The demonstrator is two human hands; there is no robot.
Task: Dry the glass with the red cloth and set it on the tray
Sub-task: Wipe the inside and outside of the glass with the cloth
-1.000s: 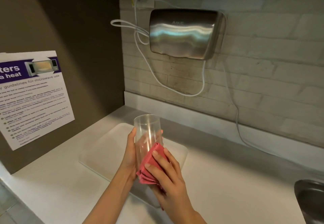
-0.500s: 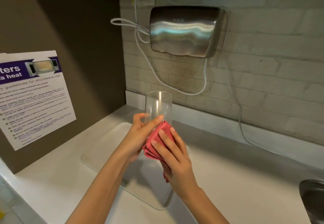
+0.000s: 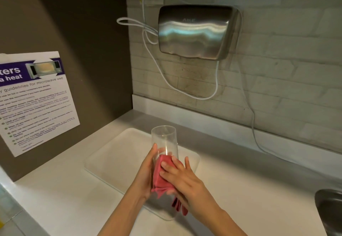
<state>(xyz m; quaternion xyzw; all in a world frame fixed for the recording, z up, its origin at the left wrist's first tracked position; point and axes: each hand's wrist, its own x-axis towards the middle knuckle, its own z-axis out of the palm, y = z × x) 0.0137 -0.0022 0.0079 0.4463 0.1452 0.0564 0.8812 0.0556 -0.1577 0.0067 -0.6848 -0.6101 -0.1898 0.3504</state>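
A tall clear glass (image 3: pixel 164 137) is held upright in the air above the white tray (image 3: pixel 114 158). My left hand (image 3: pixel 146 173) grips its lower part from the left. My right hand (image 3: pixel 183 178) presses the folded red cloth (image 3: pixel 160 178) against the glass's near side, fingers spread over the cloth. The cloth's loose end hangs below my right palm. The bottom of the glass is hidden behind the cloth and hands. The tray lies flat on the counter under my hands.
A white counter (image 3: pixel 249 189) runs along a brick wall. A steel hand dryer (image 3: pixel 196 32) with a white cable hangs on the wall. A microwave notice (image 3: pixel 35 102) is stuck on the left panel. A dark sink edge (image 3: pixel 329 211) shows at the right.
The glass and both hands dropped lower and came nearer, back over the tray. My right hand slid the cloth down along the glass's side.
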